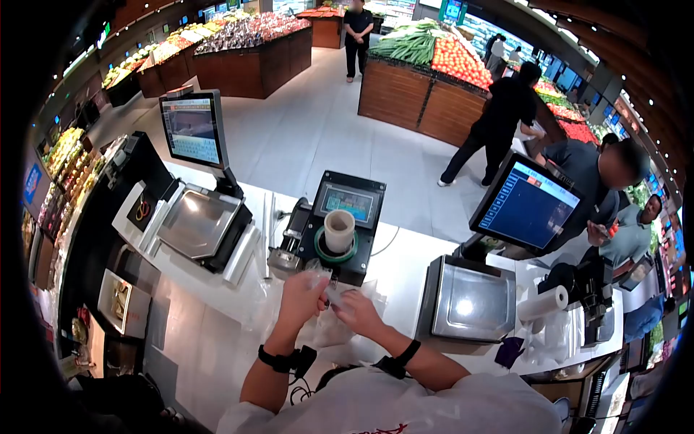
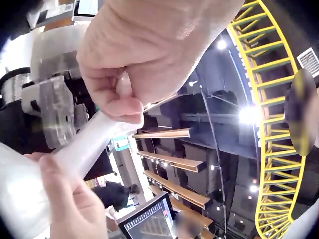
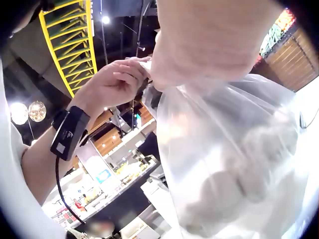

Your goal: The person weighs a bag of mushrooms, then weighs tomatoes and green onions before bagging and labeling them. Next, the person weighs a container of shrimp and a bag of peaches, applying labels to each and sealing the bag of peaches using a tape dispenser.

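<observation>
My left hand [image 1: 300, 300] pinches the gathered top end of a clear plastic bag [image 3: 224, 159], just in front of a black bag-sealing machine [image 1: 345, 228]. Lower on the bag's neck [image 2: 92, 142], which is stretched between the two hands, my right hand [image 1: 358, 315] grips with thumb and fingers. In the right wrist view the full part hangs beneath the right hand [image 3: 209, 45], with pale rounded lumps showing blurrily through the film. The left hand [image 2: 149, 59] has its fingers curled in tightly at the end of the twist.
A pale roll [image 1: 339, 230] stands on the machine over a green ring. Weighing scales flank it, one with a steel plate [image 1: 199, 223] at left, another [image 1: 476, 302] at right. A white roll [image 1: 543, 304] lies at the right. Several people are beyond the counter.
</observation>
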### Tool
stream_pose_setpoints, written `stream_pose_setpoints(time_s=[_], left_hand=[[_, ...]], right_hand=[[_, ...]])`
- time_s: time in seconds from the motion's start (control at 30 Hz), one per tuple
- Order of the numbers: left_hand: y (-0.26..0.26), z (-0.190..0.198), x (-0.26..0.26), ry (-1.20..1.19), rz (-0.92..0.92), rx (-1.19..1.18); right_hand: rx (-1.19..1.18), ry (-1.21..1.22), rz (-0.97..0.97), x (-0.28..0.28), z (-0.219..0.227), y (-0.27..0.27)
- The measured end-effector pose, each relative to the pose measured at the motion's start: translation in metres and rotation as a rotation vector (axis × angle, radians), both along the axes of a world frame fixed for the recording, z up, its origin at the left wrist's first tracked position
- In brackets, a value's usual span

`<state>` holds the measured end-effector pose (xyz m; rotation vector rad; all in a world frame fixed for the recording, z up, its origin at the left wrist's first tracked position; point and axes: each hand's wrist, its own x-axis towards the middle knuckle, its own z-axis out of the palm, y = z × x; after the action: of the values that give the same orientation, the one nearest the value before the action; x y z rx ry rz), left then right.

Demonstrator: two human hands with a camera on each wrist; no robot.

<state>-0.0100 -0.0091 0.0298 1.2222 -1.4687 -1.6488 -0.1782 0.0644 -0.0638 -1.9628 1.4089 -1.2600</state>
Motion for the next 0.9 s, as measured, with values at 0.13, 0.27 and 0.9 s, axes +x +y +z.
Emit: stream_pose_setpoints(time_s=[0.13,0.27,0.9], left_hand=[[-0.005,-0.014,0.008,0.131,0.065,0.035],[-0.003,-0.022,0.008,0.137,0.132,0.052],[-0.001,-0.046,0.008,0.115,0.235,-0.027]], right_hand=[[0.187,0.047,0.077,0.004,-0.026,-0.015],[0.345,0.265,0.019,0.024,-0.079,-0.033],[0.345,0.276,-0.032,0.045,-0.055,-0.03]])
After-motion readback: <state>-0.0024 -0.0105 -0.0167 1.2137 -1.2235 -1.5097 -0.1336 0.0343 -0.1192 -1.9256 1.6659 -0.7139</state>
